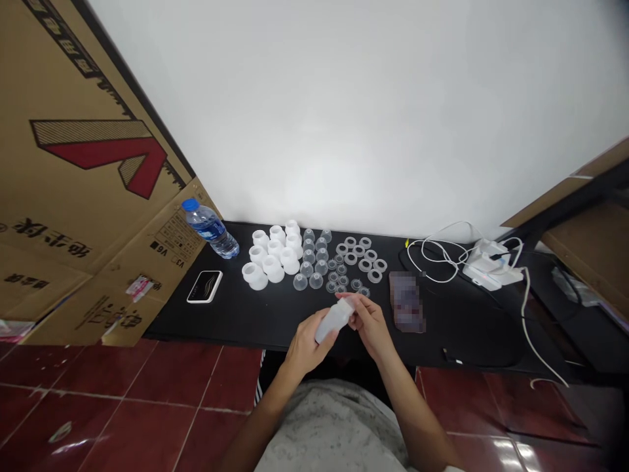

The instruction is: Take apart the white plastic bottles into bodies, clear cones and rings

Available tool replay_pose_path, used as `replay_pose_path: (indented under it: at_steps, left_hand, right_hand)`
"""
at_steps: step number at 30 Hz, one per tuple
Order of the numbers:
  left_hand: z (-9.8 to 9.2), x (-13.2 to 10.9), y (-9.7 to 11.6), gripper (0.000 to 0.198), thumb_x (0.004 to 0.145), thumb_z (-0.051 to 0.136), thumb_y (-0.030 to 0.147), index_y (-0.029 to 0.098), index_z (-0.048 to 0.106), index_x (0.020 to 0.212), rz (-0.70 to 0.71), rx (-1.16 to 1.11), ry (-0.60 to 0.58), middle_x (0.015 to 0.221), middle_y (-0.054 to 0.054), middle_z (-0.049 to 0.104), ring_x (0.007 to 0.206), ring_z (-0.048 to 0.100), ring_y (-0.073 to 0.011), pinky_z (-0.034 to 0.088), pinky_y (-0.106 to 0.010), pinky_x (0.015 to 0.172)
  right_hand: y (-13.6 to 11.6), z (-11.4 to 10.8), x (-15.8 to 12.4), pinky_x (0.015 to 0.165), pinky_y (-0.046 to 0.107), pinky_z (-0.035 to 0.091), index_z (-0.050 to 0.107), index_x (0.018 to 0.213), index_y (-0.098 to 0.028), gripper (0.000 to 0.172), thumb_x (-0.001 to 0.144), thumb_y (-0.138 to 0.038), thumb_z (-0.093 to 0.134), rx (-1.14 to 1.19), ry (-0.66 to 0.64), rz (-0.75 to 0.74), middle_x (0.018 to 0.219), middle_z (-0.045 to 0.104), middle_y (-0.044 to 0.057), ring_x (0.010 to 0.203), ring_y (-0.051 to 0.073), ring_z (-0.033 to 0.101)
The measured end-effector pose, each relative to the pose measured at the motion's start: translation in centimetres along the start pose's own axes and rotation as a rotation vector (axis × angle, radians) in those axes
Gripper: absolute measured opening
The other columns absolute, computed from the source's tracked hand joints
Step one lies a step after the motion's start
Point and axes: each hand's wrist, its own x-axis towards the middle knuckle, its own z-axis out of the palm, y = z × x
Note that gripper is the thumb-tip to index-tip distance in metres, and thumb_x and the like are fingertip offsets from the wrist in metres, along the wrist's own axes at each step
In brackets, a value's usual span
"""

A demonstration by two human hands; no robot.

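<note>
My left hand (307, 344) is wrapped round the body of a small translucent white bottle (334, 321), held tilted over the table's front edge. Closed at the upper right end of the bottle is my right hand (369, 321), its fingers pinching round the neck; any small part between them is hidden. Beyond my hands stand several white rounded pieces with open necks (272, 252), then clear cone-shaped pieces (308, 255). Small clear discs (343, 280) and frosted rings (365, 265) lie to the right of these.
A water bottle (211, 229) and a white-edged device (205, 287) are on the left of the black table (236, 314). Toward the right lie a blurred phone-like object (407, 301) and a white power strip (489, 265) with cables. Cardboard (98, 196) leans at left; a white wall stands behind.
</note>
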Motion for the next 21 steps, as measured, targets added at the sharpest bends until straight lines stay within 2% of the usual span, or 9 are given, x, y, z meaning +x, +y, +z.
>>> replay_pose_path:
  at_steps: [3, 6, 10, 14, 18, 21]
  left_hand:
    - [0.2, 0.1, 0.2, 0.052, 0.095, 0.079, 0.04, 0.023, 0.06, 0.141, -0.038, -0.017, 0.065, 0.13, -0.012, 0.076, 0.115, 0.077, -0.0279, 0.063, -0.04, 0.099]
    - [0.3, 0.1, 0.1, 0.041, 0.1, 0.073, 0.039, 0.024, 0.063, 0.137, -0.059, -0.004, 0.065, 0.124, -0.011, 0.077, 0.11, 0.076, -0.0262, 0.061, -0.039, 0.098]
    - [-0.1, 0.0, -0.1, 0.027, 0.109, 0.057, 0.039, 0.022, 0.068, 0.126, -0.063, 0.002, 0.019, 0.11, -0.009, 0.078, 0.097, 0.075, -0.0249, 0.059, -0.038, 0.089]
    - [-0.4, 0.1, -0.1, 0.031, 0.113, 0.047, 0.038, 0.021, 0.071, 0.126, -0.046, -0.017, -0.018, 0.109, -0.01, 0.077, 0.098, 0.073, -0.0251, 0.057, -0.038, 0.089]
    - [-0.2, 0.3, 0.0, 0.035, 0.102, 0.072, 0.043, 0.023, 0.069, 0.131, -0.048, 0.015, -0.063, 0.111, -0.009, 0.077, 0.1, 0.073, -0.0269, 0.059, -0.039, 0.089]
    - [0.0, 0.4, 0.0, 0.035, 0.099, 0.075, 0.037, 0.024, 0.069, 0.131, -0.021, 0.055, -0.062, 0.11, -0.008, 0.077, 0.1, 0.073, -0.0271, 0.059, -0.04, 0.089]
  right_hand:
    - [0.4, -0.2, 0.5, 0.044, 0.021, 0.033, 0.086, 0.097, -0.018, 0.042, 0.086, -0.058, 0.088, 0.029, 0.11, -0.009, 0.072, 0.071, 0.002, 0.051, 0.008, 0.041]
    - [0.6, -0.3, 0.7, 0.041, 0.021, 0.033, 0.083, 0.091, -0.017, 0.045, 0.084, -0.061, 0.089, 0.058, 0.152, 0.003, 0.075, 0.075, 0.004, 0.048, 0.008, 0.044]
    - [0.2, -0.4, 0.4, 0.042, 0.023, 0.036, 0.085, 0.104, -0.019, 0.043, 0.088, -0.059, 0.084, 0.094, 0.074, 0.02, 0.1, 0.083, 0.01, 0.05, 0.009, 0.047]
    - [-0.3, -0.8, 0.1, 0.046, 0.023, 0.034, 0.085, 0.117, -0.022, 0.041, 0.087, -0.05, 0.088, 0.045, -0.017, 0.04, 0.116, 0.084, 0.012, 0.053, 0.008, 0.045]
    - [-0.6, -1.1, -0.1, 0.048, 0.023, 0.034, 0.086, 0.121, -0.025, 0.042, 0.088, -0.05, 0.089, -0.021, -0.062, 0.012, 0.119, 0.084, 0.011, 0.055, 0.009, 0.048]
    - [-0.8, -1.1, -0.3, 0.054, 0.025, 0.044, 0.085, 0.124, -0.026, 0.048, 0.082, -0.046, 0.095, -0.076, -0.11, -0.01, 0.122, 0.084, 0.011, 0.072, 0.016, 0.065]
